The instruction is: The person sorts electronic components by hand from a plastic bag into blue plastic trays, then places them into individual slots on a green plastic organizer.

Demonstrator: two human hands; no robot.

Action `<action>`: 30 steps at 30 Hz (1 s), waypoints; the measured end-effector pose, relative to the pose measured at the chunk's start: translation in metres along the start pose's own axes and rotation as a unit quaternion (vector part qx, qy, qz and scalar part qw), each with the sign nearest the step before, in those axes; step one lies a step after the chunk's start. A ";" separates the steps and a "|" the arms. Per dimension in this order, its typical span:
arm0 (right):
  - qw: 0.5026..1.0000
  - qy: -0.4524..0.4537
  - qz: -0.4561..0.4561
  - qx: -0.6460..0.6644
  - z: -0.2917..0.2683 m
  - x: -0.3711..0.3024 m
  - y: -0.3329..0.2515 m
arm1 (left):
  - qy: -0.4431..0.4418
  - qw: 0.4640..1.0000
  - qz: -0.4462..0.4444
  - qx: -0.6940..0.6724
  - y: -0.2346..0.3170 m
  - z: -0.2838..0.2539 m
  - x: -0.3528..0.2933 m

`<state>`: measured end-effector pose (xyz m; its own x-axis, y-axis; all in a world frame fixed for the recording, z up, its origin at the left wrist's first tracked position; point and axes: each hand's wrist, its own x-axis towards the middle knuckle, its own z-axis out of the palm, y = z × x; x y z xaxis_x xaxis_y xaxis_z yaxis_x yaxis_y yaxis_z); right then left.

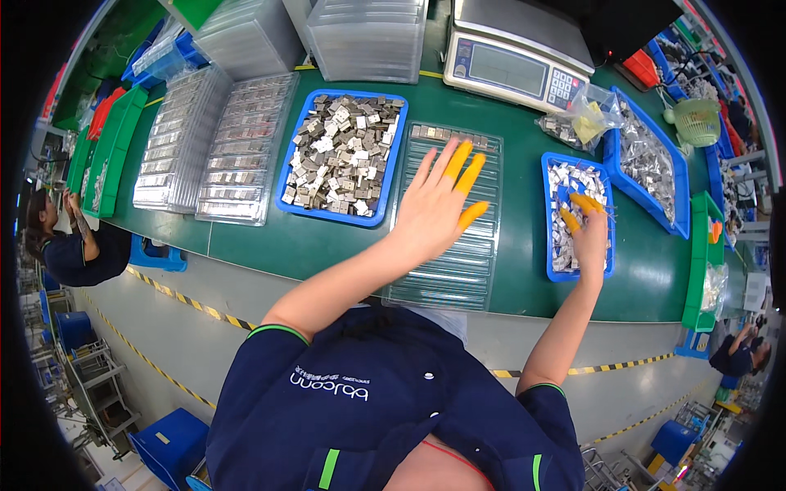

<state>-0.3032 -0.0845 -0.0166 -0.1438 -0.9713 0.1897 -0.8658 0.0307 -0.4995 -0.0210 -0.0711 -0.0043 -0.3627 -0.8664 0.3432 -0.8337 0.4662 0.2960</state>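
A clear plastic tray with grooved rows (450,274) lies before me, a row of small silver metal parts (438,133) filling its far slot. Over this tray, my left hand (434,200) is spread flat, its fingertips by that row; yellow finger cots cover several of its fingers. My right hand (588,233) reaches into a small blue bin (547,245) of loose white and silver pieces (565,176). Its thumb and forefinger, in yellow cots, are curved with a gap between them. Whether they touch a piece is too small to tell.
Left of the clear tray stands a blue bin (286,204) heaped with silver parts, then stacked filled trays (176,139). At the back are clear tray stacks (367,41) and a digital scale (512,69). A blue bin of bagged parts (684,213) lies right. Other people work at both sides.
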 end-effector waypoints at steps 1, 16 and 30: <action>0.998 0.024 -0.051 -0.028 0.001 -0.002 -0.002 | -0.014 1.000 -0.006 -0.011 0.001 -0.007 -0.011; 0.983 0.150 0.080 0.066 0.000 0.005 0.021 | -0.019 0.994 -0.061 -0.084 0.006 -0.004 -0.066; 0.877 0.191 0.149 0.415 -0.005 -0.004 0.003 | 0.167 0.972 -0.164 0.026 -0.111 -0.037 -0.029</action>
<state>-0.3074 -0.0794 -0.0147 -0.5915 -0.7949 0.1350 -0.1370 -0.0660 -0.9884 0.0975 -0.0915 -0.0137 0.0735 -0.8565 0.5109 -0.9049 0.1581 0.3952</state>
